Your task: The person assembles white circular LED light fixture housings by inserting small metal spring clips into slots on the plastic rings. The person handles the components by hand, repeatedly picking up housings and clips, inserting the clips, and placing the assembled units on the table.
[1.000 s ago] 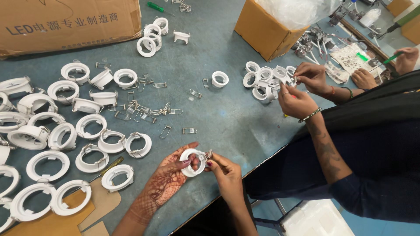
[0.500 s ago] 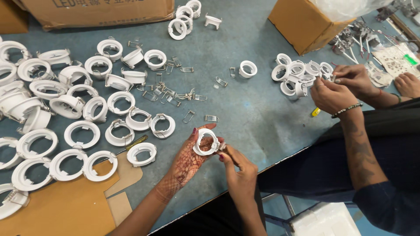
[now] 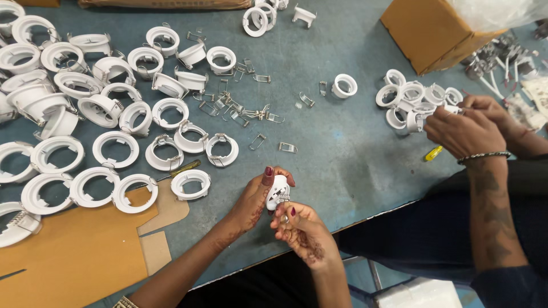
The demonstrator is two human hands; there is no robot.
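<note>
I have both hands up over the near edge of the grey-blue desk, and the white ring housing sits between them, held on edge just above the surface. My left hand is closed around it from the left, thumb over the top rim, fingers behind. My right hand comes in from below and to the right, fingertips pinched against the lower side of the housing where a wire spring clip shows (whether the fingers grip the clip itself or only press beside it, I cannot tell).

Just left of my left hand lies one loose ring on the desk, beside a yellow-handled screwdriver. Farther left, a crowd of white rings spreads out, partly over a cardboard sheet. Loose spring clips are scattered beyond my hands. At the right, another person's hands work near a small cluster of rings by a cardboard box.
</note>
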